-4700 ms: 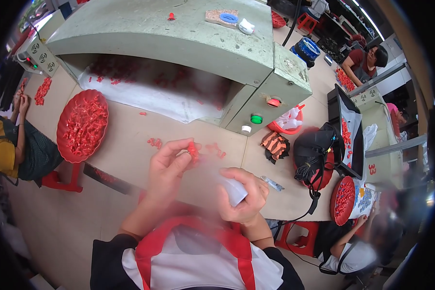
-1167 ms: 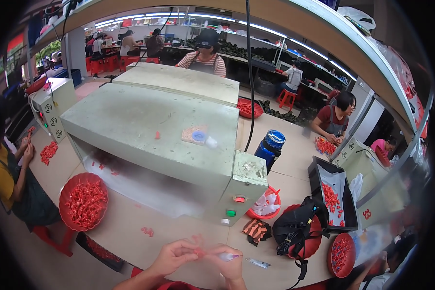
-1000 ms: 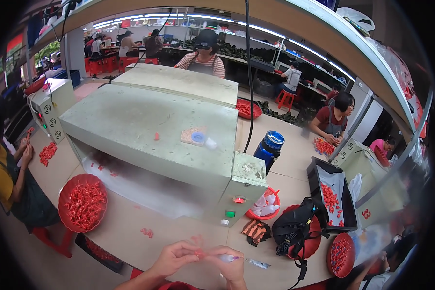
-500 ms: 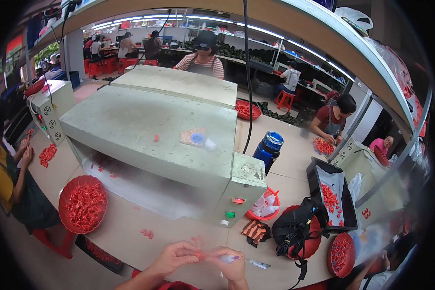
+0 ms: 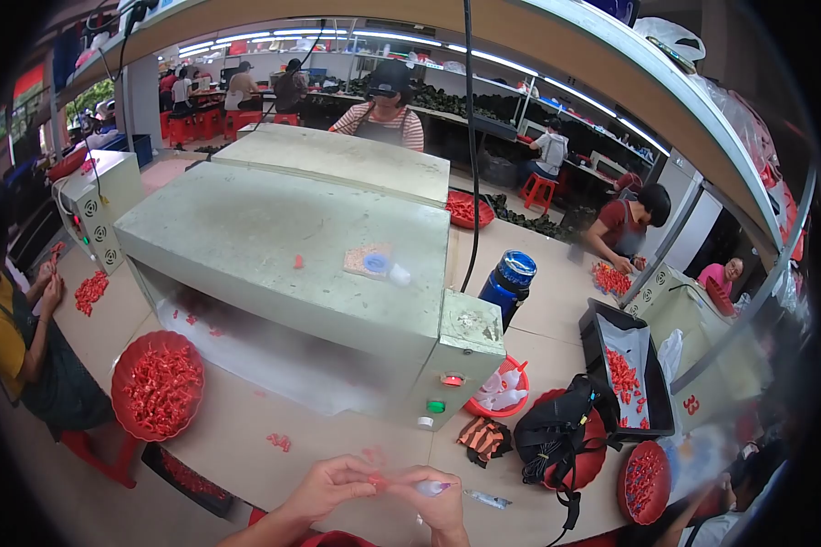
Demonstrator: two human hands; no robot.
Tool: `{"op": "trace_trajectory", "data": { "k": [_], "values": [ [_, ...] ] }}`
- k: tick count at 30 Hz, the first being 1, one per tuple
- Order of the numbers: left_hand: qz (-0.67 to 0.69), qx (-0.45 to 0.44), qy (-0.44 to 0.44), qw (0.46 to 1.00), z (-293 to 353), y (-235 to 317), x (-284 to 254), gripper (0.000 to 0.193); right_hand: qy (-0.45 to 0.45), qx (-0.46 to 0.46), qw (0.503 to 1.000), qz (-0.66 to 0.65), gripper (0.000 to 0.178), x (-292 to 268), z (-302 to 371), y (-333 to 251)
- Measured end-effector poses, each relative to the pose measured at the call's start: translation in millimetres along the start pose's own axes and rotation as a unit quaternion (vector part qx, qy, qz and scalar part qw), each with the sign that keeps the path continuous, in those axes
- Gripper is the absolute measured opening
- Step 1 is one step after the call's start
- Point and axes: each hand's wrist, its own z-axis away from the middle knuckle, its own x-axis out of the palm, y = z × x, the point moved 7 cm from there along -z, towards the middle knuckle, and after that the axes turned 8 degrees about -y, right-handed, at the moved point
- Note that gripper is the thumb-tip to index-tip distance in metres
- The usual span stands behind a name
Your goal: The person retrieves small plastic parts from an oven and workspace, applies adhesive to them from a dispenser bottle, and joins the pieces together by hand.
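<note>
Low in the head view, my two hands meet above the table's near edge. Fingertips of my left hand pinch a small red piece, whose exact shape is blurred. My right hand is closed around a small translucent squeeze bottle, which points toward the red piece; the fingers cover much of it. Just beyond my hands, a few small red pieces lie on the tabletop. To the right of my right hand lies a thin, flat metallic strip.
A pale green tunnel-like machine stands ahead. Left is a red bowl of red pieces. Right are a red basket of bottles, a blue flask, a black bag and a black tray. Co-workers sit around.
My hands keep nearly the same pose, with the red piece and bottle still held. The view has shifted very slightly. A co-worker at the right has moved their head a little.
</note>
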Motion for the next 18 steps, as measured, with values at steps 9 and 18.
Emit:
{"op": "trace_trajectory", "data": {
  "k": [9,18],
  "values": [
    [0.005,0.005,0.003,1.000,0.4,-1.2,-1.1,0.023,0.012,0.019,1.000,0.000,0.011,1.4,-0.1,-3.6],
    [-0.008,-0.006,0.033,0.999,1.6,-4.7,-2.9,0.025,0.005,-0.009,1.000,-0.003,0.012,-0.4,-0.8,0.3]
  ]
}}
